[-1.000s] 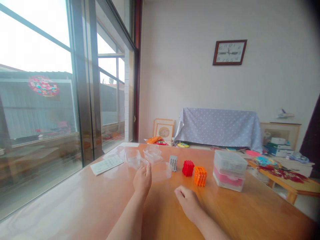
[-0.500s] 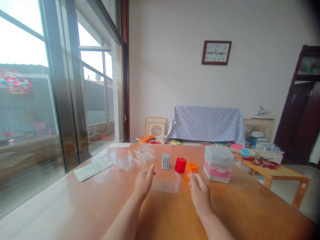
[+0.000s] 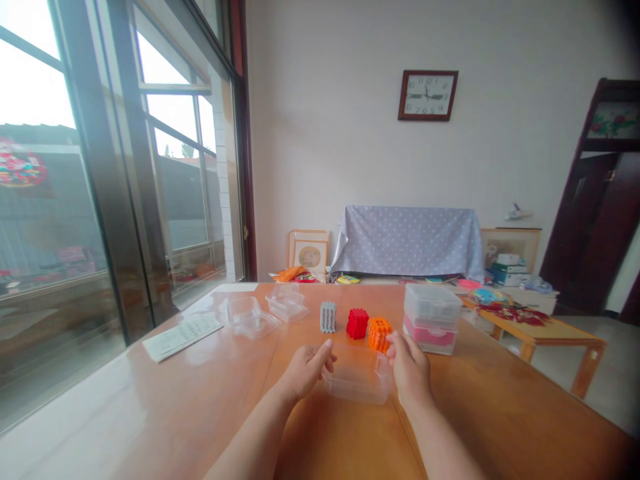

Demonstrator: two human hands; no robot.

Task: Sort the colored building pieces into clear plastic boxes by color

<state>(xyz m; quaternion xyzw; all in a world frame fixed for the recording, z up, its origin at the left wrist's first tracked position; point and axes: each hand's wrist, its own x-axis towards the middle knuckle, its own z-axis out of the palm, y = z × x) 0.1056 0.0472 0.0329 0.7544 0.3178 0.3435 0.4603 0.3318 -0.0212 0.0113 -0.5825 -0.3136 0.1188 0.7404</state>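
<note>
A clear plastic container (image 3: 357,390) sits low over the wooden table in front of me, between my two hands. My left hand (image 3: 307,370) is closed at its left end, thumb up and fingers curled at the rim. At the right end, my right hand (image 3: 411,370) has its fingers bent in a pinch by the rim; the exact contact is hard to see. Just beyond the container stand an orange ridged block (image 3: 380,335), a red ridged block (image 3: 357,324) and a grey ridged block (image 3: 328,317). The orange one is nearest my right fingertips.
Stacked clear boxes with a pink layer (image 3: 431,320) stand at the right. Clear plastic packaging (image 3: 245,317) and a printed paper sheet (image 3: 183,337) lie at the left. Beyond the table are a cloth-covered piece of furniture (image 3: 410,240) and a low wooden table (image 3: 545,333).
The clear container has shifted right and closer to me, along with my left hand. My right hand has come to its right end. The blocks stay in place; the view has shifted slightly.
</note>
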